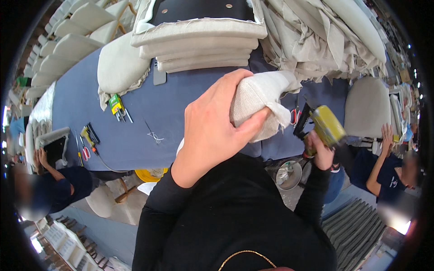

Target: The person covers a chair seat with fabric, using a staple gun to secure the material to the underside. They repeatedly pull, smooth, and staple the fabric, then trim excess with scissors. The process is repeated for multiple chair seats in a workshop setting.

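**Steady grip, safe aim**

Centre frame, our left hand (214, 124) clasps the beige fabric-covered piece (258, 92) over the tabletop (167, 106); we should keep its covering taut. Right of centre, our right hand (322, 152) grasps the yellow staple gun (329, 124); we should aim its nose clear of that left hand.

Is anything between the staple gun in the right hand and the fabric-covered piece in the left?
Nothing visible blocks the gap between the staple gun in the right hand and the fabric-covered piece in the left hand. Red-handled scissors show there, but seem to lie on the blue table.
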The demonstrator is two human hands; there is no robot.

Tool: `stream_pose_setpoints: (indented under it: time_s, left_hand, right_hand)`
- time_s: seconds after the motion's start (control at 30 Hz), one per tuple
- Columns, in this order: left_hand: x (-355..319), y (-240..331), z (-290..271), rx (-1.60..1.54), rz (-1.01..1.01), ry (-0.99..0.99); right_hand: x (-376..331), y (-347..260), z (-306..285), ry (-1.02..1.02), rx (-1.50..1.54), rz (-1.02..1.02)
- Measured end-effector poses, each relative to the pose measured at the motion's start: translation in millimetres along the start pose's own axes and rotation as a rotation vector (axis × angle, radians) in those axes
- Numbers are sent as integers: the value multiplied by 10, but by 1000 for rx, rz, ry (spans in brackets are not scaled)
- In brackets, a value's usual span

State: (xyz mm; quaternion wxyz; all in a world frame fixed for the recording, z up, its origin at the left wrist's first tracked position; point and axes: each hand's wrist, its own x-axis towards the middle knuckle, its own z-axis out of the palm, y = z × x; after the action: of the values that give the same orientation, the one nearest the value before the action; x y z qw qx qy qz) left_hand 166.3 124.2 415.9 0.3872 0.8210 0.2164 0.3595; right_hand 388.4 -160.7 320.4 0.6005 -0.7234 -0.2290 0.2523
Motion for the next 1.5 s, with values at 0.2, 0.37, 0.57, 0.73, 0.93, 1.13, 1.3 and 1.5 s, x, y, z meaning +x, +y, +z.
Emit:
stream_pose_setpoints:
  time_s: [0.2,0.37,0.57,0.73,0.93,1.13,1.3,1.5]
  left_hand:
    - [74,26,12,126,2,-36]
    - [59,1,-17,125,22,-39]
    - [11,3,-83,102,3,-26]
    - [1,-18,-99,114,0,-40]
    - [16,-31,-85,123,3,-29]
    - [18,-22,-103,81,-33,-41]
    - [46,-52,-80,101,16,-35]
    - [113,-48,-30,91,39,-68]
  right_hand:
    - [-127,-1202,701,-162,-565,-783]
    - [-50,-1156,821,-268,-583,-783]
    - [-36,-1282,849,-332,-681,-884]
    - [-2,-1262,838,-332,-722,-950]
    - [42,-1288,846,-356,-735,-985]
    - [86,-1446,787,-410,-857,-1026]
    - [171,-1789,680,-456,-1140,-1159]
    - [293,-2098,650,-446,-1348,-1385]
